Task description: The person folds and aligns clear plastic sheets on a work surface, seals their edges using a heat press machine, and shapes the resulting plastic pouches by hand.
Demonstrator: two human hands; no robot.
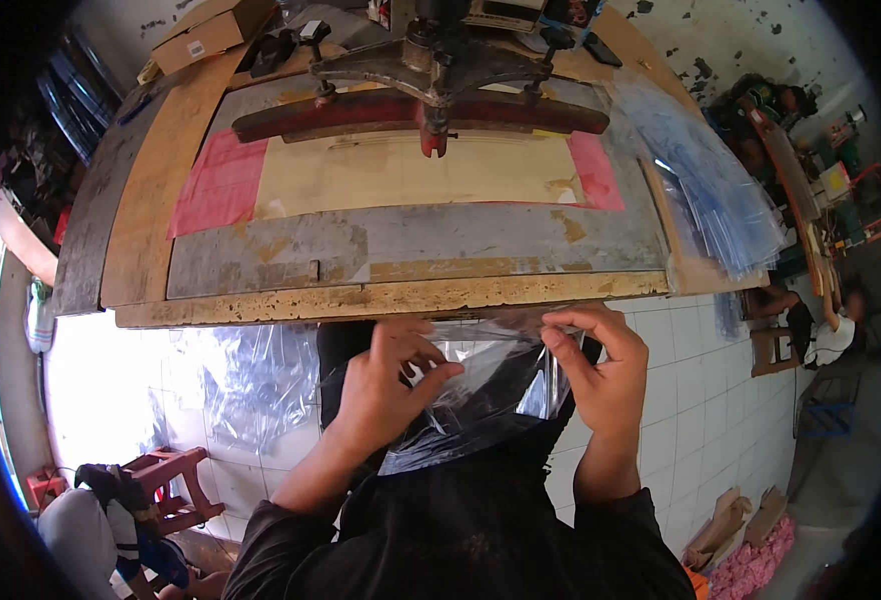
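A clear plastic sheet [461, 410] lies across my lap, below the front edge of the table, and it catches bright reflections. My right hand [611, 368] pinches the sheet's upper right edge between thumb and forefinger. At the sheet's left side is my left hand [379, 385], its fingers loosely bent and the thumb apart from them. Some of its fingertips are hard to make out against the film. In front of me stands a press with a red bar [351, 122] above a cream sheet [411, 175] with pink ends on a grey metal plate [471, 235].
Stacked clear plastic sheets [711, 180] lie on the table's right side. More clear plastic [261, 385] is on the tiled floor at left. A cardboard box [206, 35] sits at the back left. Other people are seated at lower left and far right, near a red stool [171, 485].
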